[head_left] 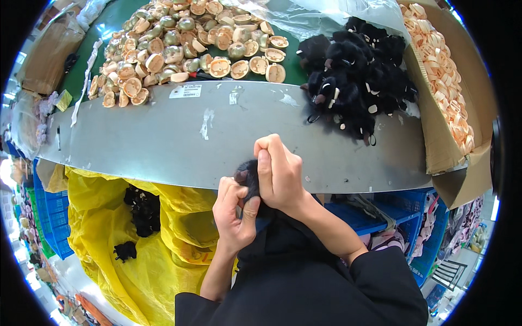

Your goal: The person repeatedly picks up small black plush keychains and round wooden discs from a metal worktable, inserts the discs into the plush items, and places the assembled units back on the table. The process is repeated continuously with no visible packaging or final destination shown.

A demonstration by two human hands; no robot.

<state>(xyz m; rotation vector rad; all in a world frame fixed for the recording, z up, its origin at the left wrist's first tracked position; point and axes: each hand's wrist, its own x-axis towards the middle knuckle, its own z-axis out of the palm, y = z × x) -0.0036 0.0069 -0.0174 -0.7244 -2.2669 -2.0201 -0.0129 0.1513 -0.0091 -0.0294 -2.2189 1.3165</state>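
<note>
Gripping a small black furry piece (249, 175) with both hands, fingers closed on it: left hand (234, 213) pinches from lower left, right hand (279, 175) from upper right, thumb pressed against bent index finger. Piece sits right at the middle of the near edge of the grey desk (163, 136), partly hidden by the hands. Below that edge, on the left, an open yellow bag (100, 217) with black furry clumps (142, 212) in it. Toward the far right corner, a heap of black furry pieces (353, 76) with pale bits, just beside an open cardboard box (435, 122) of peach curved strips (443, 81) at the right edge. Along the far edge, left of middle, a big pile of round shell halves (179, 41), peach inside, some greenish outside; red-and-black tool (202, 75) at its near side. Pen (58, 138) near the left edge. Clear plastic sheet (272, 12) at the far edge.
</note>
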